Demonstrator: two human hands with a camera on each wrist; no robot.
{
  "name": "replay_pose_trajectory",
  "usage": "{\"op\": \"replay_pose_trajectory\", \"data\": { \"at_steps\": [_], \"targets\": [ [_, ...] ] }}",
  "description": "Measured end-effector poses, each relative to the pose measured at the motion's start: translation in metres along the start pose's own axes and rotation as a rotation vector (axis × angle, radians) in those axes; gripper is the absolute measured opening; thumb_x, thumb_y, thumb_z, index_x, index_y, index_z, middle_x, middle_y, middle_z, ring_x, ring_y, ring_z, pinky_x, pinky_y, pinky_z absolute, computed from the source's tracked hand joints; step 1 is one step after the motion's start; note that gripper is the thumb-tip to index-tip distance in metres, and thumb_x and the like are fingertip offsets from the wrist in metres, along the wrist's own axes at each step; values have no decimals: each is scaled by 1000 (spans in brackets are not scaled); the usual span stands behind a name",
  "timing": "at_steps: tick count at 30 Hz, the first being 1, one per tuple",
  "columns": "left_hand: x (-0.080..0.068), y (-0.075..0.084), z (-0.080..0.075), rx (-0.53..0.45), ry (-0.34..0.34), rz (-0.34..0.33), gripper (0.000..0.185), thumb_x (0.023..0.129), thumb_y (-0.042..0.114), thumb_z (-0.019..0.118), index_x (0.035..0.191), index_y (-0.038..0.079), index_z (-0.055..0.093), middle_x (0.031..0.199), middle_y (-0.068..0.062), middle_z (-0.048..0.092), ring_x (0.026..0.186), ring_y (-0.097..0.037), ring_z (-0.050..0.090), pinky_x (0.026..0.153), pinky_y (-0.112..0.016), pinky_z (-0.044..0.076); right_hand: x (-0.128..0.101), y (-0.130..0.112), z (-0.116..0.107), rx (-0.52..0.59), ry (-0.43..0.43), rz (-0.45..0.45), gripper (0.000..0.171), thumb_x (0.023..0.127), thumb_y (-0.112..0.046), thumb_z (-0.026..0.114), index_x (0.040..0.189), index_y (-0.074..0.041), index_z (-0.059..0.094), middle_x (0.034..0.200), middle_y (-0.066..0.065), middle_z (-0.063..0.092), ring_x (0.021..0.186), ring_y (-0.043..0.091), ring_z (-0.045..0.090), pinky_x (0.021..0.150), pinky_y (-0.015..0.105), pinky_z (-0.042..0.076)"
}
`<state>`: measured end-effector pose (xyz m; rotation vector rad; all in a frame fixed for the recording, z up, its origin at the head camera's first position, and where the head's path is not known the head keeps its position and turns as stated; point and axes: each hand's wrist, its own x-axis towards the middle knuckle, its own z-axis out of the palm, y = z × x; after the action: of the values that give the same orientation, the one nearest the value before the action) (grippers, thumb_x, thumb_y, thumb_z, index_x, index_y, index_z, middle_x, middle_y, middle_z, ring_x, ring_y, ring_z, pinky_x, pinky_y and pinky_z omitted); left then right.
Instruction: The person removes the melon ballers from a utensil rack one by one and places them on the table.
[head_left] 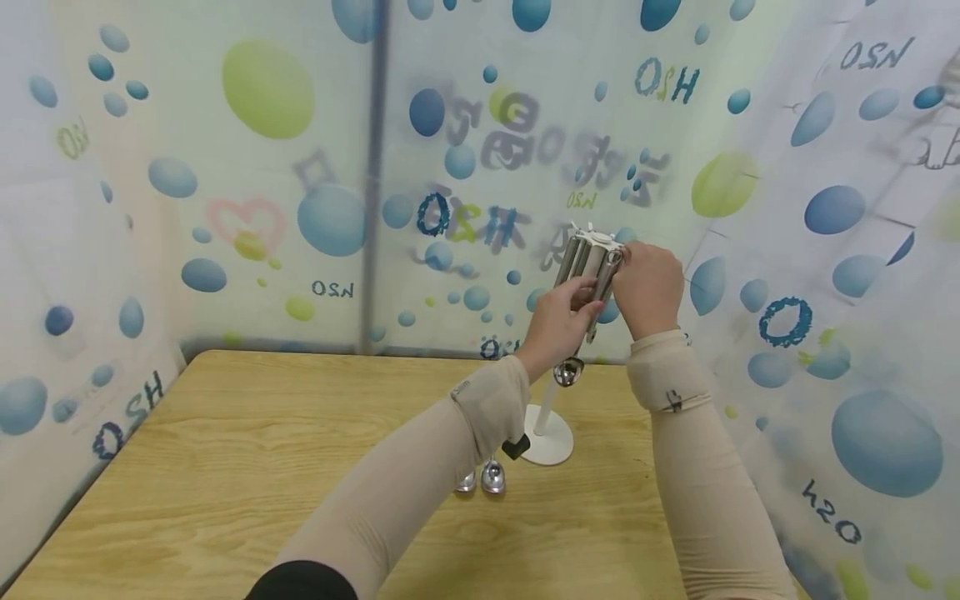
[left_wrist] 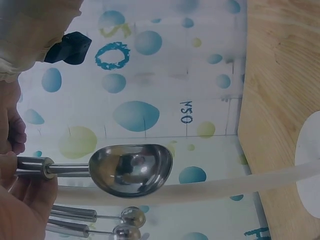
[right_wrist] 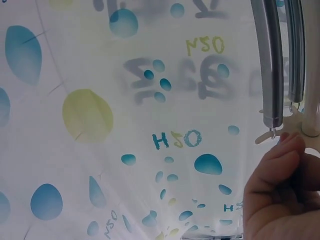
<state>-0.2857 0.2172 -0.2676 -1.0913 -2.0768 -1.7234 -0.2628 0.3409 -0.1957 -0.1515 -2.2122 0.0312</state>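
Two hands are up near the top of a white stand [head_left: 548, 406]. Its round base [head_left: 558, 442] sits on the wooden table [head_left: 300, 467], near the far edge and to the right of the middle. The left hand [head_left: 561, 321] has its thumb and fingers bent round the handle of a shiny metal ice cream scoop [left_wrist: 131, 171]. This scoop is in the air, just beside the stand's post, with its bowl hanging down. I cannot tell if its top end is on a hook.

The right hand [head_left: 650, 287] is higher, at the white hook rack [head_left: 597, 238] on top of the stand. Its fingers are curled in close, but I cannot tell what they pinch. Metal handles [right_wrist: 272, 75] hang by small rings from the rack, next to the right hand. Behind the held scoop, the left wrist view shows two smaller scoops [left_wrist: 133, 216] with round ends, side by side.

Two more scoops [head_left: 492, 477] lie on the table, farther from the far edge than the base and left of it. The left sleeve [head_left: 420, 450] hides part of them. Past the table's far edge is a curtain [head_left: 255, 167] with blue and green blobs.
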Motion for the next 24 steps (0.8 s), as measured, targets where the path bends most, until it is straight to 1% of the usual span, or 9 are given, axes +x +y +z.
{"op": "replay_pose_trajectory", "data": {
  "at_steps": [6, 10, 14, 17, 21, 24],
  "targets": [
    [-4, -3, -2, 8, -1, -3, 37, 97, 23, 59, 133, 13, 56, 118, -4, 69, 101, -13, 66, 84, -24, 53, 0, -1, -1, -4, -29, 15, 34, 95, -6, 48, 61, -3, 51, 56, 12, 48, 55, 31, 49, 52, 45, 43],
    [-6, -7, -6, 7, 4, -2, 37, 97, 21, 60, 133, 13, 56, 115, -5, 69, 100, -13, 66, 83, -24, 53, 0, -1, -1, -16, -43, 18, 31, 95, -5, 49, 64, -1, 55, 57, 13, 50, 57, 30, 50, 53, 45, 44],
    [-6, -12, -9, -3, 5, -4, 37, 97, 19, 60, 133, 11, 56, 109, -5, 70, 97, -12, 67, 78, -21, 54, 0, -1, -1, -16, -52, 20, 31, 94, -5, 48, 65, 0, 56, 58, 14, 52, 58, 31, 52, 55, 46, 46],
    [-7, -16, -11, -5, 5, -18, 36, 97, 18, 60, 132, 12, 56, 108, -4, 70, 95, -11, 67, 76, -20, 54, 0, -2, -1, -12, -58, 26, 32, 95, -6, 47, 65, -1, 56, 59, 15, 53, 59, 32, 53, 56, 46, 46],
    [-9, -22, -16, -10, -3, -45, 36, 97, 20, 60, 131, 14, 57, 109, -3, 70, 95, -9, 67, 77, -22, 54, 0, -2, -1, -7, -60, 25, 35, 96, -8, 47, 63, -1, 55, 59, 16, 54, 60, 34, 56, 57, 49, 48],
    [-11, -26, -19, 3, -4, -46, 37, 97, 21, 59, 133, 13, 56, 109, -3, 69, 96, -10, 67, 79, -23, 55, 0, -2, -1, 0, -60, 24, 37, 97, -9, 47, 62, -2, 53, 57, 15, 52, 58, 33, 55, 55, 47, 47]
  ]
}}
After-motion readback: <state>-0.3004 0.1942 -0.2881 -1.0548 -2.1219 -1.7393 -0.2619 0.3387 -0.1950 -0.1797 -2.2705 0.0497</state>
